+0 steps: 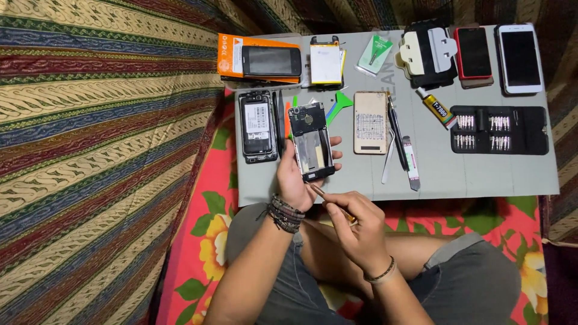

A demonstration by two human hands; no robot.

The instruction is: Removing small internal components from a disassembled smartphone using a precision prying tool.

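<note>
Above the grey mat (481,174), the left hand (295,180) grips an opened phone (311,141) upright for access, while the right hand (355,225) pinches a screwdriver (331,201).

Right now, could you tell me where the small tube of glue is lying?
In the head view, the glue tube lies on the right half of the grey mat, just left of the black screwdriver bit case and below the red phone.

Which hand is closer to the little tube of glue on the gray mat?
Right. The right hand sits below and left of the glue tube, holding a screwdriver. The left hand holds an opened phone farther left.
</note>
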